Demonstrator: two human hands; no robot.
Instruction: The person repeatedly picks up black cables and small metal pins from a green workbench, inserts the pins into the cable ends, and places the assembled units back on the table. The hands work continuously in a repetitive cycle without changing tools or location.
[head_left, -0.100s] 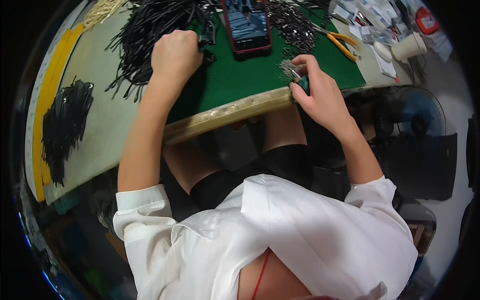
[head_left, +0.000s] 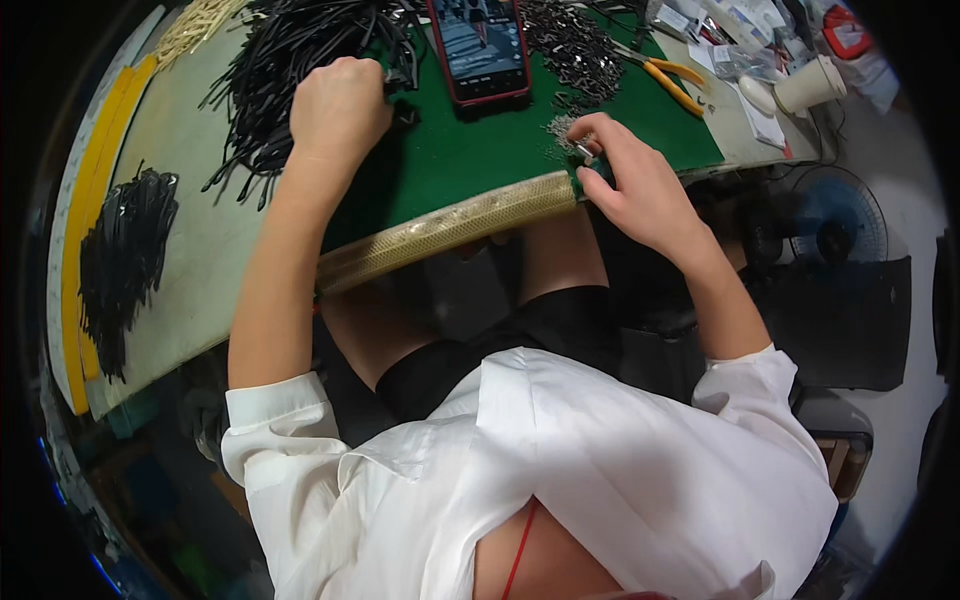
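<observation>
My left hand (head_left: 341, 110) is closed in a fist at the near right side of a heap of long black strips (head_left: 285, 60). Its fingers are turned away, hiding whatever they hold; a dark piece (head_left: 402, 78) shows just beyond the knuckles. My right hand (head_left: 640, 190) is closed on a small tool (head_left: 584, 151) with a shiny metal end and a dark green handle, mostly covered by thumb and fingers. Beside its fingertips lies a scatter of tiny silvery parts (head_left: 556, 128) on the green mat (head_left: 460, 150).
A phone with a red case (head_left: 480, 55) lies between the hands. Beyond the right hand are a pile of small dark metal parts (head_left: 572, 55) and orange-handled pliers (head_left: 672, 85). A white cup (head_left: 808, 86) lies at right. More black strips (head_left: 130, 260) lie left, near a yellow strip (head_left: 75, 250).
The whole view has shifted slightly. The tool in my right hand has turned, with its metal end showing more and its green handle less. My left hand stays closed at the heap.
</observation>
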